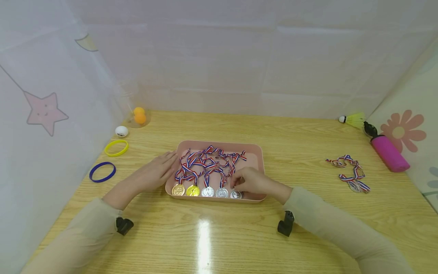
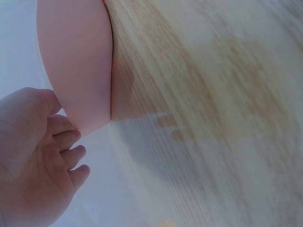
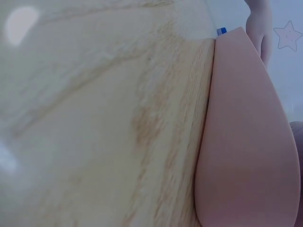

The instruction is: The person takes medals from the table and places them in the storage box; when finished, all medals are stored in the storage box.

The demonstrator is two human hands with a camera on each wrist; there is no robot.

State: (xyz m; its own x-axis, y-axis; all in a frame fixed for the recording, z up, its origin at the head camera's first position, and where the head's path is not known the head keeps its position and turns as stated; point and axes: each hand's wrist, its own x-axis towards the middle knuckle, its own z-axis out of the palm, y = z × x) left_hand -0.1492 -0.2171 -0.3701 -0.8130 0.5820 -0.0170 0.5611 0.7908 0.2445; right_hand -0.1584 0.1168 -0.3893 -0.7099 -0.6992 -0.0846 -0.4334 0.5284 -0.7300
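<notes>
A pink tray [image 1: 254, 146] sits mid-table and holds a row of medals with red-white-blue ribbons: two gold [image 1: 178, 190] at the left, then three silver. My right hand [image 1: 237, 186] reaches over the tray's front right corner, its curled fingers pinching the rightmost silver medal [image 1: 236, 195]. Fingers straight, my left hand [image 1: 170, 161] rests against the tray's left wall; the left wrist view shows the left hand [image 2: 71, 151] touching the tray wall [image 2: 75, 61]. In the right wrist view only the tray's side [image 3: 246, 142] and the tabletop show.
One more ribboned medal [image 1: 353, 178] lies on the table at the right. A pink pump [image 1: 390, 153] and a yellow shuttlecock [image 1: 352, 120] sit at the back right. At the left are a yellow wristband [image 1: 116, 147], a blue wristband [image 1: 102, 172], a white ball [image 1: 121, 131] and orange balls [image 1: 139, 115].
</notes>
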